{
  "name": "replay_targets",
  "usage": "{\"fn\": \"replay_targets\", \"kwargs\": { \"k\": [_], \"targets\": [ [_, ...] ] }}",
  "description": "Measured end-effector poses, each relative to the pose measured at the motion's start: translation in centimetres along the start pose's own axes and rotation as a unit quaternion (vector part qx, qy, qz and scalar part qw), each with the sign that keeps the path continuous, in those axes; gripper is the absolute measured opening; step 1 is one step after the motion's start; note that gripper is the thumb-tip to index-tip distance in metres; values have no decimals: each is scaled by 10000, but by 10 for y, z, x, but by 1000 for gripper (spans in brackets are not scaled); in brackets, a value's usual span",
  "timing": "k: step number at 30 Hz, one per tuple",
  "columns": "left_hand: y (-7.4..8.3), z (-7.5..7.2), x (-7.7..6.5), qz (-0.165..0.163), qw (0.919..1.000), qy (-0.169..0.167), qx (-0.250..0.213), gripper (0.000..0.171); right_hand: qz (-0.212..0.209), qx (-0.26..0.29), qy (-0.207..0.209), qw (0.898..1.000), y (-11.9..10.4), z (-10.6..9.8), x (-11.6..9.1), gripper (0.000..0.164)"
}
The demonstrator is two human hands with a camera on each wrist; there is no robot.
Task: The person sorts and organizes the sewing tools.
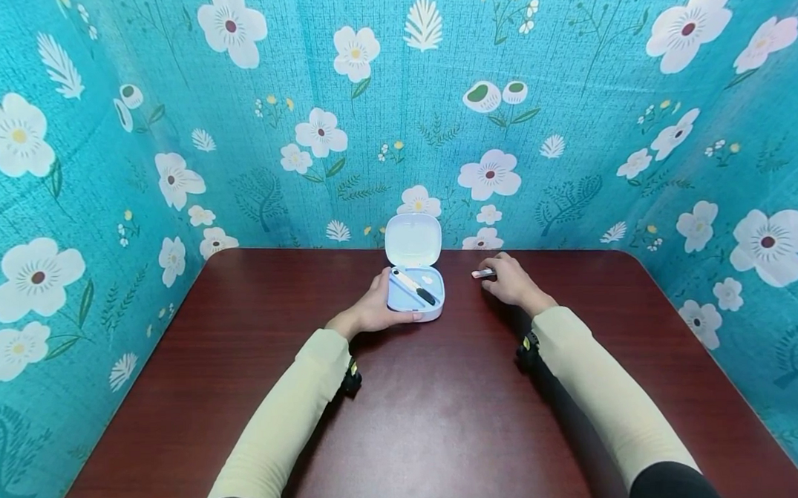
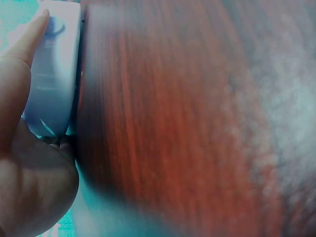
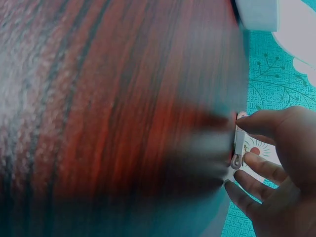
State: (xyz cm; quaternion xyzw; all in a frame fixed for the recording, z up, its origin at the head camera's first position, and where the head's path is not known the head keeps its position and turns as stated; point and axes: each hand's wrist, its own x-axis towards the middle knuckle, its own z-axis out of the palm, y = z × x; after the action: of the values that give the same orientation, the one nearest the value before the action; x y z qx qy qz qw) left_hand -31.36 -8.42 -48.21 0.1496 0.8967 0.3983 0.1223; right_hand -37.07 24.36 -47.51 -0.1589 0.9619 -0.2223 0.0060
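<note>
A pale blue-white hinged case (image 1: 430, 316) stands on the table with its lid (image 1: 413, 239) raised. My left hand (image 1: 372, 306) grips its left side, thumb along the front wall; the left wrist view shows the thumb on that wall (image 2: 49, 94). Inside lies a slim white tool with a black end (image 1: 414, 287), slanted across the case. To the right of the case, my right hand (image 1: 511, 280) pinches a small, slim silver-and-pink object (image 1: 484, 273) by thumb and fingers, at the tabletop. In the right wrist view this object (image 3: 239, 140) has rounded ends; its kind is unclear.
The dark red-brown wooden table (image 1: 433, 418) has rounded far corners. A turquoise flowered cloth (image 1: 394, 130) hangs behind it and along both sides, close to the far edge where the case and both hands are.
</note>
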Motion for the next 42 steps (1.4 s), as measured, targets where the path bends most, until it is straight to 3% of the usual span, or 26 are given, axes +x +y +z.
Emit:
{"fn": "replay_targets", "kwargs": {
  "k": [10, 17, 27, 36, 42],
  "targets": [
    [-1, 1, 1, 156, 9998, 72, 34, 129, -59, -116, 0, 9999, -1, -1, -5, 32],
    [-2, 1, 1, 51, 10000, 38, 55, 129, 91, -84, -24, 9999, -4, -2, -10, 31],
    [-3, 1, 0, 42, 10000, 48, -48, 131, -33, -218, -11, 9998, -6, 0, -15, 28],
    [-2, 1, 0, 34, 10000, 36, -29, 129, 70, -107, -24, 9999, -9, 2, -14, 16],
    [-2, 1, 0, 5, 10000, 47, -84, 131, -3, 346, 44, 9994, -13, 6, -13, 12]
  ]
}}
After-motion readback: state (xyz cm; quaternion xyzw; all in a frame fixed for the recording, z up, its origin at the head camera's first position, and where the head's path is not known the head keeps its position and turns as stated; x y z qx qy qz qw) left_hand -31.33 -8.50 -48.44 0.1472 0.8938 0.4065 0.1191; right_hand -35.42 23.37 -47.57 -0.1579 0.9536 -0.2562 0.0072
